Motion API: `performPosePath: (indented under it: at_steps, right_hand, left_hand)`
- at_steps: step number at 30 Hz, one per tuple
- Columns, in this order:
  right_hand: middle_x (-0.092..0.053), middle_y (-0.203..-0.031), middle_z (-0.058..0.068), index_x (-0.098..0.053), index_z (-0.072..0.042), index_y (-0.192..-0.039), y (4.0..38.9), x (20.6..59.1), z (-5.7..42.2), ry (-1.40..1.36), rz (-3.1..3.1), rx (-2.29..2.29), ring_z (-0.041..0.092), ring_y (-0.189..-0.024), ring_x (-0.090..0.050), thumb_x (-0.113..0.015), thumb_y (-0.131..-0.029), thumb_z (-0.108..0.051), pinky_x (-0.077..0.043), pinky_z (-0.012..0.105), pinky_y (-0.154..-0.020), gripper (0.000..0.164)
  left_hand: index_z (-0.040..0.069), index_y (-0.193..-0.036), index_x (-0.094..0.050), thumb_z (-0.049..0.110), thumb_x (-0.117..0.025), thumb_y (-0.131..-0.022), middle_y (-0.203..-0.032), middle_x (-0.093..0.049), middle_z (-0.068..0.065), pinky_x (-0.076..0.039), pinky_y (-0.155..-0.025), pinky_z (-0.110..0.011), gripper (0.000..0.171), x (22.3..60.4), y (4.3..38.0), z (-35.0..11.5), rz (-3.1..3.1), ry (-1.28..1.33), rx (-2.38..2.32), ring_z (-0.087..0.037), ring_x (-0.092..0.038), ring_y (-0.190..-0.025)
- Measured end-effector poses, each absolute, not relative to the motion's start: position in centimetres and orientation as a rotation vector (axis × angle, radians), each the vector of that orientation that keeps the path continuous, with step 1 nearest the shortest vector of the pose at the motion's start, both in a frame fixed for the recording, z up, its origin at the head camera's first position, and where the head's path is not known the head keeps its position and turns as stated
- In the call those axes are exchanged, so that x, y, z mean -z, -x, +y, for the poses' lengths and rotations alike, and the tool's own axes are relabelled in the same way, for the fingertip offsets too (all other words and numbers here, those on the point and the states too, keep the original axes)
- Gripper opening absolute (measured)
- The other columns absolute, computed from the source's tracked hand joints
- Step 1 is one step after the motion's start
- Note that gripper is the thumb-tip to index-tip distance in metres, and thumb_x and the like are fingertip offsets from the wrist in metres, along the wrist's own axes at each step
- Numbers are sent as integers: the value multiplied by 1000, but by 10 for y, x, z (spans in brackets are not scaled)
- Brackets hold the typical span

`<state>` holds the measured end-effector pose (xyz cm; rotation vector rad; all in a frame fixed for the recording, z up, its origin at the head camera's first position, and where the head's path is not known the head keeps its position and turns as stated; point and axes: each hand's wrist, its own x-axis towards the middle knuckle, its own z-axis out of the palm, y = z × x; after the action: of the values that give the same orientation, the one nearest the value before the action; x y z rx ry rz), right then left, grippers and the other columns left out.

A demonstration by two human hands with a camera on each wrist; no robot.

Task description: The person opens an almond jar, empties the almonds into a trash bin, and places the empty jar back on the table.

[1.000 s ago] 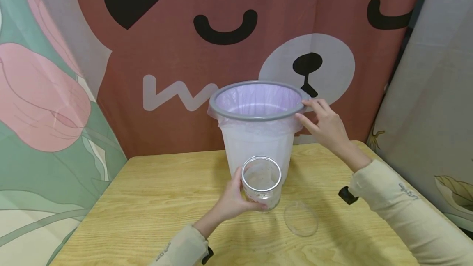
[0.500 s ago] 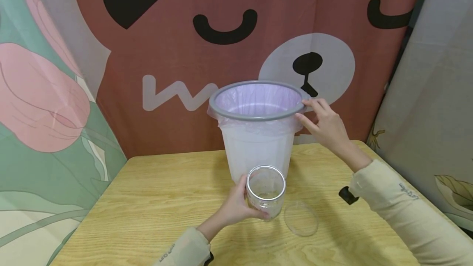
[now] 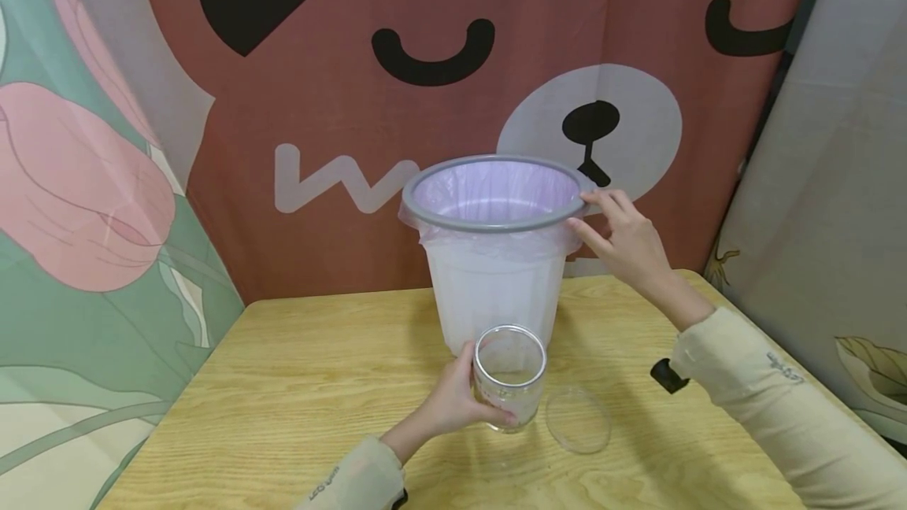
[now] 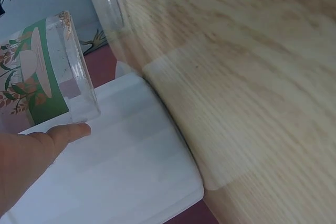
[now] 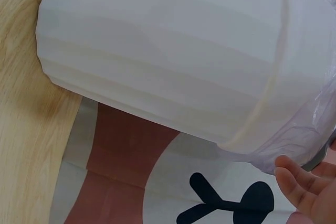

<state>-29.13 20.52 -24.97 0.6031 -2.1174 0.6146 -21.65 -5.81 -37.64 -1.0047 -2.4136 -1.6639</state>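
My left hand (image 3: 453,396) grips a clear jar (image 3: 512,392) with a silver rim, held above the table in front of the bin. Its open mouth faces up and toward me. In the left wrist view the jar (image 4: 47,72) shows a green and pink printed label, with my thumb near its base. A white trash can (image 3: 496,282) stands upright behind it, a pale purple bag (image 3: 496,189) folded over its grey rim. My right hand (image 3: 627,242) holds that rim at its right side, thumb and fingers at the edge; the bag overhangs beside my fingers in the right wrist view.
A clear round lid (image 3: 577,421) lies flat on the wooden table (image 3: 319,384), right of the jar. Close behind the trash can hangs a brown curtain (image 3: 319,242) with a cartoon bear face. Floral curtains flank the table on both sides.
My left hand has lowered the jar toward the table and shifted it slightly right, nearer to me. The right hand stays at the trash can's rim.
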Motion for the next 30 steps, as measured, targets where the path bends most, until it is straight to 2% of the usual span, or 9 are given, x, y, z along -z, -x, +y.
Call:
performPosePath:
  at_steps: [5, 12, 20, 30]
  right_hand:
    - [-49, -115, 18, -53, -2, -119, 291, 250, 205, -603, -2117, -611, 22, -63, -49, -59, -86, -29, -41, 35, -53, 43]
    - [-49, -115, 18, -53, -1, -120, 291, 250, 205, -606, -2118, -607, 22, -63, -49, -59, -86, -29, -42, 35, -53, 44]
    - [-49, -114, 18, -53, -1, -120, 291, 250, 205, -610, -2114, -600, 21, -61, -48, -59, -86, -29, -41, 35, -51, 44]
    - [-49, -113, 18, -52, -2, -120, 291, 250, 205, -609, -2118, -590, 21, -59, -47, -59, -86, -28, -40, 34, -50, 44]
  left_hand:
    - [2, -129, -32, 10, -86, -53, -120, -51, -14, -33, -95, -42, 93, 381, 218, -58, -2427, 1030, 1673, -32, -46, -110]
    - [4, -125, -35, 17, -87, -53, -118, -52, -12, -34, -94, -37, 90, 386, 218, -58, -2489, 974, 1581, -29, -48, -108]
    - [4, -127, -35, 18, -86, -53, -118, -52, -10, -34, -93, -37, 91, 389, 219, -57, -2519, 939, 1594, -26, -48, -108]
    - [4, -129, -37, 20, -87, -52, -116, -48, -8, -32, -93, -43, 94, 393, 220, -57, -2574, 878, 1513, -24, -43, -108]
